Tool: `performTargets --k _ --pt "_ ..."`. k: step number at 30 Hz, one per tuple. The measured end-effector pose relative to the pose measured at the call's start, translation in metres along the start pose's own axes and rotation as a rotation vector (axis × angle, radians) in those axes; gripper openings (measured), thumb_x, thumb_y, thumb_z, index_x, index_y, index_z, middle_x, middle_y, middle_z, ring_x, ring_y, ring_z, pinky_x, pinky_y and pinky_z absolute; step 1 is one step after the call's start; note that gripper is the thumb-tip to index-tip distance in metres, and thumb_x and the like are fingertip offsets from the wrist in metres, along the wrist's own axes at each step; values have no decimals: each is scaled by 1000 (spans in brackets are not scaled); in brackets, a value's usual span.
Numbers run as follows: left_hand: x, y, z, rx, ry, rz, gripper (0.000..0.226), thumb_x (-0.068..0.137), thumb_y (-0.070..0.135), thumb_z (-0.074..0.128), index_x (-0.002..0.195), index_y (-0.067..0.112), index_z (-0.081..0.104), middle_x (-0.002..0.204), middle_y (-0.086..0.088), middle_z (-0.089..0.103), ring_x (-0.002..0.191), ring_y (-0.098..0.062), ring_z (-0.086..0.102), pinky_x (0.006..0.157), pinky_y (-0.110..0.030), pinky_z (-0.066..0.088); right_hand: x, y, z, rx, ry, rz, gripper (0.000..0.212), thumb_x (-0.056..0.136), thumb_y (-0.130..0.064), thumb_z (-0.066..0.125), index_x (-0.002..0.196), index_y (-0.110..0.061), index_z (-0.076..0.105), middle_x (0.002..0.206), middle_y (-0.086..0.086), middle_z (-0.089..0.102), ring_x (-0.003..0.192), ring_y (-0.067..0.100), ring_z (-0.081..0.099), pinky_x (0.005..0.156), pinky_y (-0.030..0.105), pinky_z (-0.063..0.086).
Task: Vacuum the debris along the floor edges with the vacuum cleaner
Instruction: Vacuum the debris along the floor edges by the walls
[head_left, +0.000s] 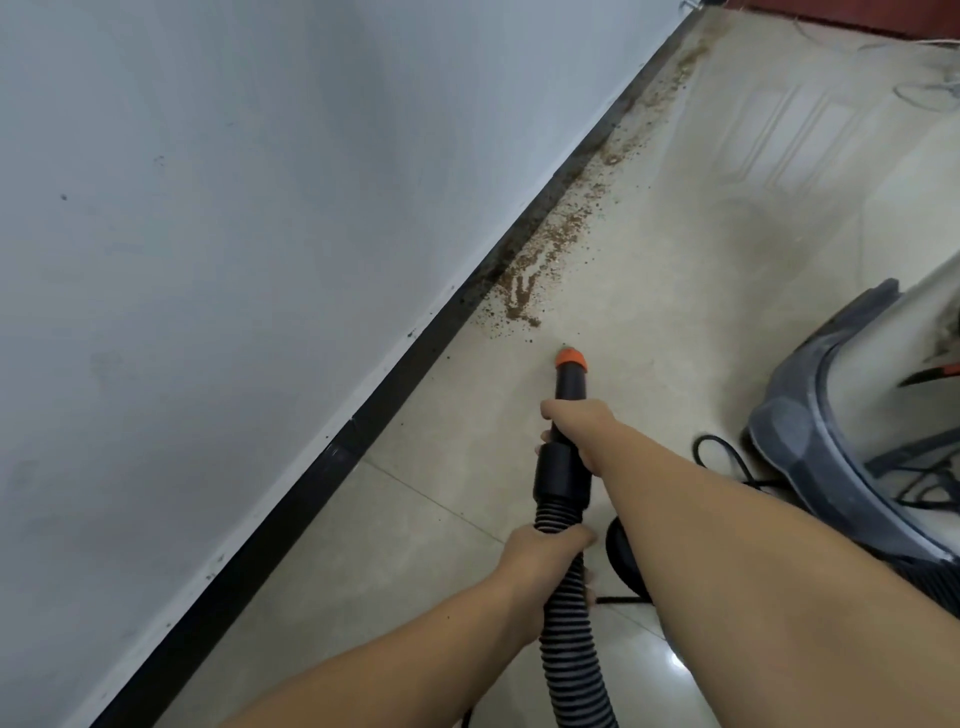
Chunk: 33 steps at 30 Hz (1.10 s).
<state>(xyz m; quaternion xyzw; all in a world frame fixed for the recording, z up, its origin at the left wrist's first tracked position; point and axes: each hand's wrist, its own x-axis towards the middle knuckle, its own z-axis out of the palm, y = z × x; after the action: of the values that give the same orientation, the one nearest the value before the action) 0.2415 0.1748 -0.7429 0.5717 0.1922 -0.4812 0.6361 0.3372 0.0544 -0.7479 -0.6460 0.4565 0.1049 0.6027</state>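
The right hand (574, 423) gripped the stiff nozzle (570, 379); the left hand (540, 551) clasped the flexible ribbed hose (569, 639) behind. Light loose debris (550, 254) lay just ahead.

Both forearms are bare, with no sleeves, gloves or jewellery visible.

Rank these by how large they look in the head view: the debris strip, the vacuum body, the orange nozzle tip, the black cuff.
1. debris strip, the longest, though thin
2. vacuum body, cut off by the frame, so unsure against the strip
3. black cuff
4. orange nozzle tip
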Motion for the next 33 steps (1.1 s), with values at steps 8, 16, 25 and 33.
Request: performTargets --k 8,16,25,33 --pt "16 -2 11 80 -38 -5 18 84 15 69 83 5 54 59 -10 53 42 -19 50 44 -24 47 18 12 -24 81 100 33 31 84 -12 60 109 -4 43 77 14 60 74 31 65 79 45 56" --pt "33 12 26 40 -32 25 20 84 18 70 81 7 55 61 -9 52 44 -17 49 44 -23 46 36 1 -43 125 176 21 33 85 -12 60 111 -4 42 74 13 60 79 33 65 86 49 54" --pt "22 7 11 -75 42 19 21 87 18 67 90 4 52 63 -10 53 45 -18 50 46 -25 47 30 -9 3 -18 -24 -15 34 84 -8 60 113 -1 43 77 13 56 60 23 59 54 36 55" --pt "9 9 7 -145 72 44 22 87 19 67 95 2 56 65 -10 55 46 -16 52 47 -24 48 24 -20 20 -152 -124 -14 38 84 -9 61 116 -1 43 73 14 58 53 27 60 49 33 55"
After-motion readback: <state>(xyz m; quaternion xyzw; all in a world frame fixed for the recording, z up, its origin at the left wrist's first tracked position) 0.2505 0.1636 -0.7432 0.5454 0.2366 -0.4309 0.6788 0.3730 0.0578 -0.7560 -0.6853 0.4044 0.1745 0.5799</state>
